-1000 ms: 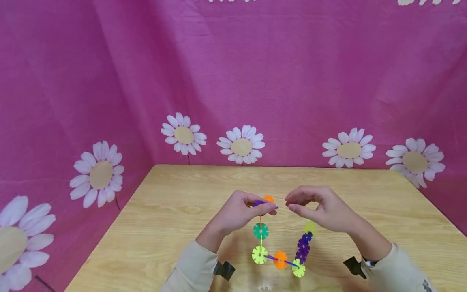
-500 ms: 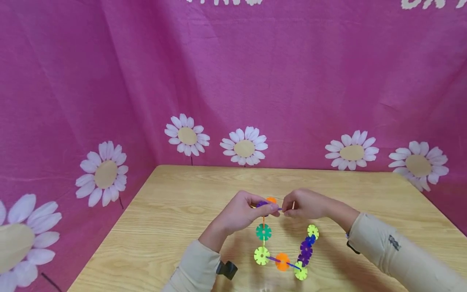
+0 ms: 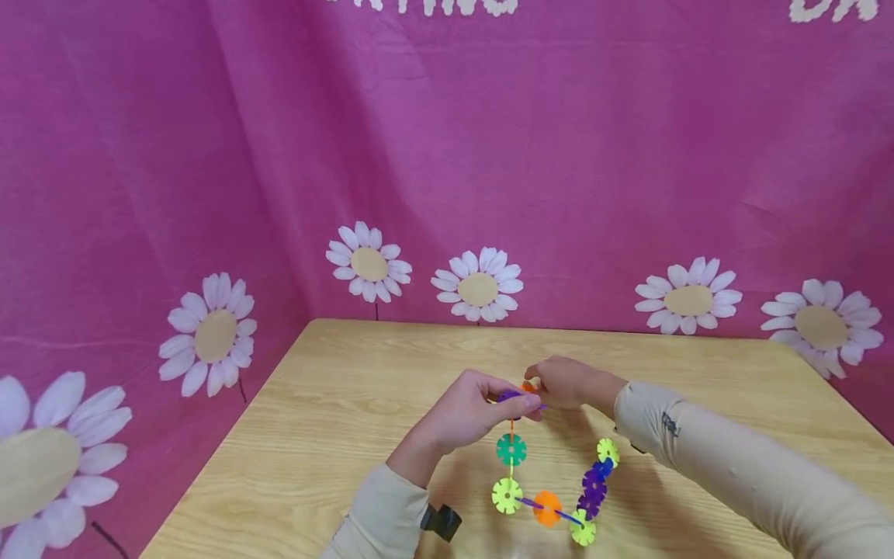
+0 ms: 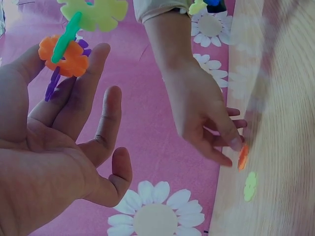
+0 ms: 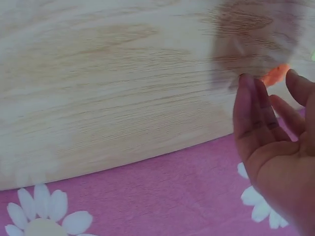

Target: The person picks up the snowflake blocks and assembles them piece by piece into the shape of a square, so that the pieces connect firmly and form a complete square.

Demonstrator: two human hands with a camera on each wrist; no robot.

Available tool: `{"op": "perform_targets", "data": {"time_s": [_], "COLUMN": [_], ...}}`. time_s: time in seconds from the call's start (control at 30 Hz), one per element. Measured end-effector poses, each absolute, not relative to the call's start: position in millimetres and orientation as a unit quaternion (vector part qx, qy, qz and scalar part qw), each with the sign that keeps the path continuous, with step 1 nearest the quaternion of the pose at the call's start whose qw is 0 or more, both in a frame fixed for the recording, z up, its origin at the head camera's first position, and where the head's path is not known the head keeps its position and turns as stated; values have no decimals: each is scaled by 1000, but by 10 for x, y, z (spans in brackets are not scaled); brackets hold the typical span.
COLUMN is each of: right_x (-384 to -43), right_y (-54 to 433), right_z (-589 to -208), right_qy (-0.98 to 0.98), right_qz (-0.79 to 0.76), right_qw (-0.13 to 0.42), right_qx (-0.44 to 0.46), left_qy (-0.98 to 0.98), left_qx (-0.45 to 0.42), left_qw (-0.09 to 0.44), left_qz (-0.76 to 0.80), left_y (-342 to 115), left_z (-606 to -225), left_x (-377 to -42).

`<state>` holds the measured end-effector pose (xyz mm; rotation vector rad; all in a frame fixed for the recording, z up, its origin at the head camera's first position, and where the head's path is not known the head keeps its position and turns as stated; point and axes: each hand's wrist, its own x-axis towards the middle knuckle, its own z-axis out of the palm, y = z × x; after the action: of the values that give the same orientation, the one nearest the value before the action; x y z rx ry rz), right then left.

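My left hand pinches a purple snowflake disc between thumb and fingers. From it hangs a U-shaped chain of slotted plastic discs: a green disc, an orange disc, several yellow-green, purple and blue ones. In the left wrist view, an orange disc of the chain shows close by the left fingertips. Farther back, my right hand reaches down to a loose orange disc on the table. Its thumb and fingers stand around that disc in the right wrist view, with the fingertips close to its edge.
A loose yellow-green disc lies on the wooden table beyond the loose orange one. Pink cloth printed with white flowers stands behind the table and along its left side.
My right hand came to the end of the disc in the left hand, then moved away and farther back to the loose orange disc. The left hand keeps its pinch on the chain.
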<state>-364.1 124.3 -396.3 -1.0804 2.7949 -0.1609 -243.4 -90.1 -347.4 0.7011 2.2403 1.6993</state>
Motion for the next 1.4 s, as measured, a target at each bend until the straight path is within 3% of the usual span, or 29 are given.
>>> {"op": "perform_targets", "data": {"time_s": [0.2,0.53,0.73,1.0,1.4], "right_x": [-3633,-3616,-3519,-3370,-3045], "right_y": [1211,1284,1266,1257,1395], "right_z": [-3972,-4017,-3958,-3823,-3702], "right_qy": [940,948,926,919,904], "right_qz": [-38,-136,-207,-244,-277], "right_qw": [58,12,-38,-5,-32], "right_qx": [-335,-288,-315,-308,-323], "left_qy": [771,766,771,775,772], "left_qx": [255,254,244,241,246], "left_qw": [115,118,113,107,102], "left_qz": [572,578,577,575,577], "left_y": [-859,-835,-875,-938,-935], "left_z": [-3423,-3419,-3449,-3462,-3470], "left_x": [-2430,-2414,-2435,-2443,-2451]}}
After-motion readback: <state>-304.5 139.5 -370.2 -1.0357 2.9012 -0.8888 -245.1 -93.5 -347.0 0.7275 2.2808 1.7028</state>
